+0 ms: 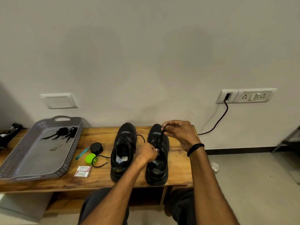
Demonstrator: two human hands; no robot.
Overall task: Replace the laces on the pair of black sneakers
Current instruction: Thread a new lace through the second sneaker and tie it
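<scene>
Finding one: the right hand [177, 133] is raised over the toe end of the sneaker [156, 161] being worked on. Its fingers are curled and pinch the upper end of the lace [161, 135].

Finding two: the left hand [148, 152] sits lower and nearer the person, at the eyelet row, with its fingers closed in a tight pinch. We judge that it grips the same lace where it meets the upper, though the knuckles hide the exact contact.

Finding three, the governing relation: the sneaker stands on the surface [178, 169] directly beneath both hands, heel toward the person and toe toward the wall. The lace runs taut between the hands, slanting from the right hand down and back to the left. Any further pull would therefore follow the shoe's long axis. The left hand is the nearer one to the eyelets and is best placed to guide the next crossing.

Finding four: the second sneaker [123, 153] stands just left of the left hand, parallel to the first. Its loose lace end [104, 157] trails away across the surface. Further left of that hand, well apart from it, a grey tray [40, 175] holds a bundle of black laces [65, 133].

Assessment: lacing is partly done on both shoes and neither is tied.
</scene>
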